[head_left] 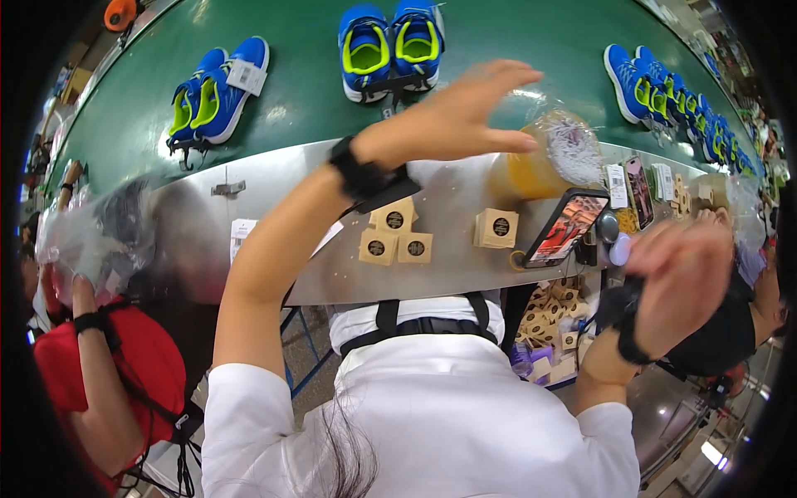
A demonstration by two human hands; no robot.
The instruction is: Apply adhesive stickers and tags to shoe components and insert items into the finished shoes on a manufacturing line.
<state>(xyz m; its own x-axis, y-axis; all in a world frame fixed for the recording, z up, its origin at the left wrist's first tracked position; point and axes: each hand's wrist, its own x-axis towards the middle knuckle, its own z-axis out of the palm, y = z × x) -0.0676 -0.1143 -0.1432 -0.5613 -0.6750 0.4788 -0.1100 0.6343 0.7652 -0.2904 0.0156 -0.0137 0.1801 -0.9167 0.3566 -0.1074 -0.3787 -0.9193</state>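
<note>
My left hand (461,116) reaches over the bench with thumb and fingers spread, nothing visible in it. Just beyond its fingertips stands an orange-yellow tub (525,170) filled with tangled white strands (573,156). Behind the hand, a pair of blue shoes (365,62) with lime-green linings rests on the green surface. My right hand (682,278) is raised at the right of the bench, smeared by motion, so its fingers and anything in them are unclear. Stacks of small tan cards (393,217) with round black prints lie below my left forearm.
A propped phone (569,228) stands by another tan stack (496,228). Under the bench, a bin holds loose tan cards (548,319). More blue shoes sit left (220,91) and right (631,83). A person in red (158,357) handles a clear bag (108,228); another person is at right.
</note>
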